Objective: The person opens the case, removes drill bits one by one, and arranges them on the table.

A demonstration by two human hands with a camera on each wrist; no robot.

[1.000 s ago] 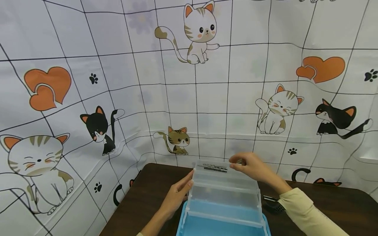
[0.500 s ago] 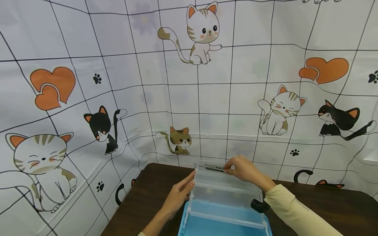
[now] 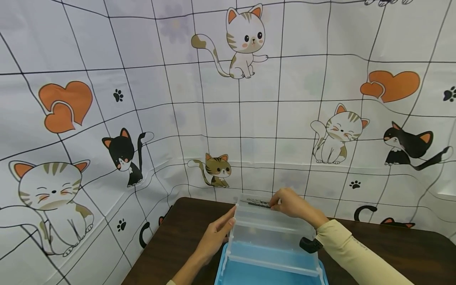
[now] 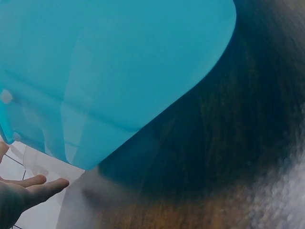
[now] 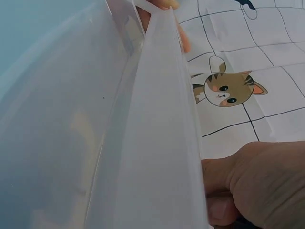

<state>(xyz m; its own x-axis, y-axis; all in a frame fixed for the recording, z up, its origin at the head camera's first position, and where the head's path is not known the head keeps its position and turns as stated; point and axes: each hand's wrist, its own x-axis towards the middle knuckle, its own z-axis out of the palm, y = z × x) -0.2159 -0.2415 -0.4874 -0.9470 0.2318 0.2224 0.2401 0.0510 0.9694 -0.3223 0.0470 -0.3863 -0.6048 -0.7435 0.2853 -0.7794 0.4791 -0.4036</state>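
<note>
A blue storage box (image 3: 221,263) stands on the table with its clear tiered trays (image 3: 270,233) raised above it. Dark twisted drill bits (image 3: 257,203) lie in the topmost tray. At that tray's left end is my left hand (image 3: 213,235), its fingers stretched along the outside and touching the edge; the left wrist view shows these fingers (image 4: 47,190) straight, below the box's blue side (image 4: 119,71). My right hand (image 3: 293,204) reaches over the top tray and pinches at the right ends of the bits. Its fingertips are partly hidden behind the tray wall in the right wrist view.
The dark wooden table (image 3: 377,241) extends on both sides of the box. Behind it hangs a white sheet (image 3: 285,118) with grid lines and printed cats, close to the table's back edge. A black wrist camera (image 3: 310,244) sits at the right cuff.
My right hand has moved left and slightly down onto the ends of the drill bits, then stays there. The left hand keeps its place on the tray. The head view has shifted a little.
</note>
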